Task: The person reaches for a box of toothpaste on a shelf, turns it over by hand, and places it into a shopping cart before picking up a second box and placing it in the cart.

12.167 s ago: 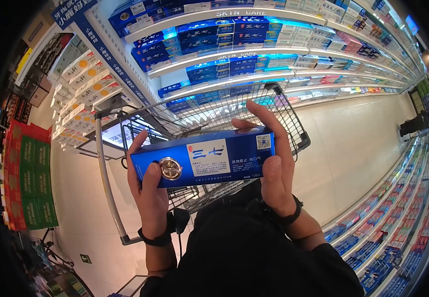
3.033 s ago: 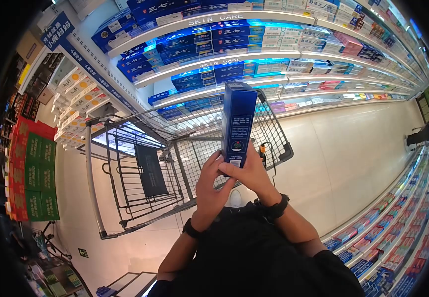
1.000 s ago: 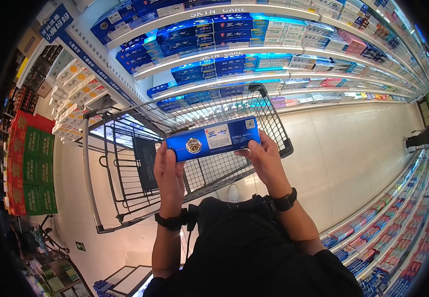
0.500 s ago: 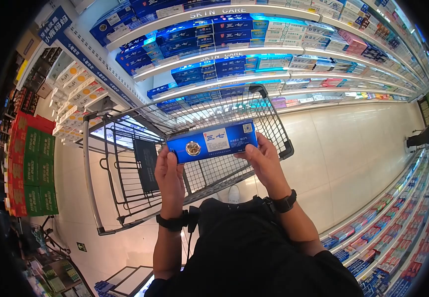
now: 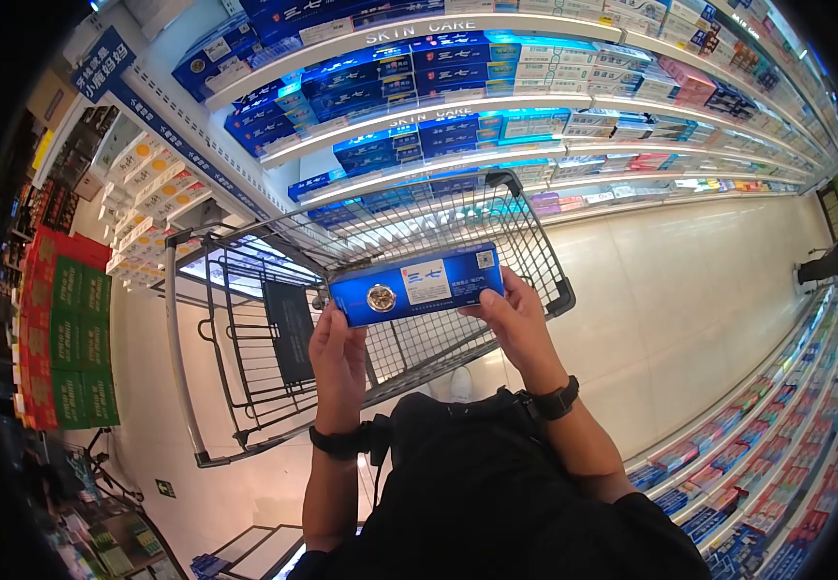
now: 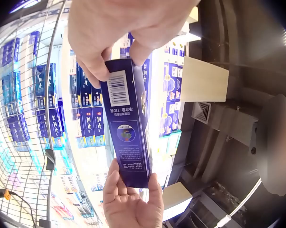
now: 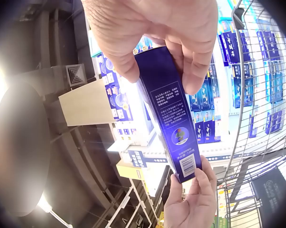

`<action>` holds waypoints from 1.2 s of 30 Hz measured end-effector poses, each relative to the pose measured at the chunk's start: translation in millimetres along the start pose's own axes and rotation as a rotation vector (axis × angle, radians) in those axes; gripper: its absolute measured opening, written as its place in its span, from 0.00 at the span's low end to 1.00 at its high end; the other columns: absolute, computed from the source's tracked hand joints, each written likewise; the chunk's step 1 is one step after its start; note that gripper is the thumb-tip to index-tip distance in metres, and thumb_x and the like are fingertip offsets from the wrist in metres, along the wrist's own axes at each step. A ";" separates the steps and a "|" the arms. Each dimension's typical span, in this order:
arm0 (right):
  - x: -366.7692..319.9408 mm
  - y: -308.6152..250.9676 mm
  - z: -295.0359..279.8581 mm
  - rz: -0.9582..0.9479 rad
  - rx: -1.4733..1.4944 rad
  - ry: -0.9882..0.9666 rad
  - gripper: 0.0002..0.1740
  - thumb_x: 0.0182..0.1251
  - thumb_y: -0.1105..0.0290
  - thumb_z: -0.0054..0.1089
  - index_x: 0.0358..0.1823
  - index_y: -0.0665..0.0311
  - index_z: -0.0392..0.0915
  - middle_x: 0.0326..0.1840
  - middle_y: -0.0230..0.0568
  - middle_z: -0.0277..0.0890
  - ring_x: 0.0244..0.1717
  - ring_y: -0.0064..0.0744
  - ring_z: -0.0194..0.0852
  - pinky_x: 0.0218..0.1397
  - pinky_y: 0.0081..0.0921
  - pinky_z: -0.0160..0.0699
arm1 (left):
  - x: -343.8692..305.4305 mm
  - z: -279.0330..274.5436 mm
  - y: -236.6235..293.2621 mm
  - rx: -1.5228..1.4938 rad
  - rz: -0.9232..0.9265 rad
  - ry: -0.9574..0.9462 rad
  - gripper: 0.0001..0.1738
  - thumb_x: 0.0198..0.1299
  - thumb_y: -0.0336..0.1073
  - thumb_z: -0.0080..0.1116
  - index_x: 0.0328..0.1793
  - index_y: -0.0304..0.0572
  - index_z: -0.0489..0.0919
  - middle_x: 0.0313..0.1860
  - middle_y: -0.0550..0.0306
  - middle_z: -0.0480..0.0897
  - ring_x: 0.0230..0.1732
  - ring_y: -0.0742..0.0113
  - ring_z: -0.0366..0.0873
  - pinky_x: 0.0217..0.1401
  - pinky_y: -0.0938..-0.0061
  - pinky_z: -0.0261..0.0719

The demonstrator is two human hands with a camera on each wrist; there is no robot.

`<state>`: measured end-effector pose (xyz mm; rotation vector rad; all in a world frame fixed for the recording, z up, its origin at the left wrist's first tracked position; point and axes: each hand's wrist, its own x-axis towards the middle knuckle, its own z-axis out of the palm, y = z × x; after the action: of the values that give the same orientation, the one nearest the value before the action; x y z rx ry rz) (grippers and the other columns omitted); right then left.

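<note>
Since it is a long, thin cardboard carton, the box (image 5: 417,285) should be light and fairly stiff along its length. Its broad faces would likely dent under a hard squeeze, and the glossy print looks a bit slick. It is held level in the centre of the head view, over the cart (image 5: 541,242), with its front face turned up toward the camera. The left hand (image 5: 339,362) pinches the left end, thumb and fingers curled round it. The right hand (image 5: 514,324) pinches the right end the same way. Those short ends, where folded flaps stiffen the card, seem the best places to hold. A grip across the narrow long edges near the middle would probably also do.

What is inside cannot be seen. Fingertips cover both end flaps, so whether they are sealed is unclear. The small print on the back, seen from the wrist views, is too fine to read. Glare from the shelves (image 5: 457,92) in the upper frame washes out much behind it. Box and hands hide part of the cart's floor.
</note>
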<state>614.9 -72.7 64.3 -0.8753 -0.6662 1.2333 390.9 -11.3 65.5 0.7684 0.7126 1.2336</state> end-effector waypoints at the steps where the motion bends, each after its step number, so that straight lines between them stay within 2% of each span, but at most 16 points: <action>1: -0.1 -0.3 0.1 0.003 0.006 0.002 0.26 0.68 0.64 0.60 0.60 0.75 0.66 0.49 0.42 0.77 0.50 0.27 0.77 0.55 0.28 0.81 | -0.4 0.8 0.5 -0.004 -0.003 -0.010 0.17 0.73 0.38 0.48 0.58 0.32 0.73 0.50 0.59 0.80 0.50 0.78 0.78 0.57 0.81 0.76; 7: -0.4 6.5 -2.8 -0.005 0.033 -0.008 0.27 0.67 0.65 0.60 0.61 0.75 0.66 0.50 0.42 0.78 0.50 0.27 0.78 0.54 0.28 0.81 | -3.0 -0.7 2.3 -0.047 -0.100 0.027 0.16 0.72 0.40 0.49 0.56 0.35 0.76 0.51 0.61 0.80 0.51 0.79 0.77 0.59 0.83 0.75; 13: -0.1 11.9 -6.8 -0.011 0.055 0.018 0.30 0.66 0.65 0.62 0.62 0.77 0.64 0.50 0.43 0.77 0.49 0.27 0.78 0.54 0.28 0.81 | -3.8 1.3 7.0 0.049 -0.165 0.003 0.18 0.72 0.44 0.49 0.56 0.36 0.76 0.51 0.61 0.80 0.52 0.77 0.76 0.60 0.80 0.75; 16: -1.5 14.4 -9.7 0.003 0.068 0.018 0.28 0.66 0.65 0.62 0.62 0.72 0.65 0.52 0.41 0.77 0.53 0.29 0.77 0.58 0.31 0.79 | -5.7 8.6 10.8 0.064 -0.194 -0.006 0.19 0.73 0.44 0.48 0.58 0.36 0.75 0.52 0.60 0.79 0.53 0.75 0.76 0.60 0.79 0.75; 20: -1.1 17.7 -12.0 -0.015 0.085 0.041 0.31 0.65 0.66 0.62 0.62 0.79 0.64 0.51 0.44 0.77 0.49 0.26 0.77 0.54 0.27 0.81 | -3.0 1.4 7.4 0.073 -0.233 -0.030 0.20 0.73 0.44 0.47 0.60 0.36 0.73 0.55 0.58 0.78 0.55 0.73 0.75 0.60 0.78 0.75; 29: -1.2 15.8 -14.1 -0.033 0.099 0.066 0.32 0.65 0.65 0.63 0.63 0.79 0.63 0.51 0.44 0.77 0.49 0.25 0.77 0.54 0.26 0.81 | 1.1 -2.3 -2.3 0.031 -0.239 0.032 0.18 0.73 0.41 0.47 0.59 0.36 0.74 0.55 0.58 0.79 0.54 0.75 0.76 0.61 0.79 0.76; 36: 0.0 16.5 -13.7 -0.049 0.104 0.076 0.31 0.66 0.65 0.63 0.62 0.78 0.64 0.50 0.43 0.77 0.49 0.25 0.77 0.53 0.25 0.81 | 2.1 -3.1 -7.5 -0.015 -0.217 0.005 0.16 0.73 0.39 0.47 0.58 0.35 0.74 0.54 0.59 0.79 0.54 0.75 0.77 0.61 0.80 0.76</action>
<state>617.8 -74.0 43.1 -0.8109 -0.5544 1.1748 392.8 -10.0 57.5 0.6570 0.7693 1.0436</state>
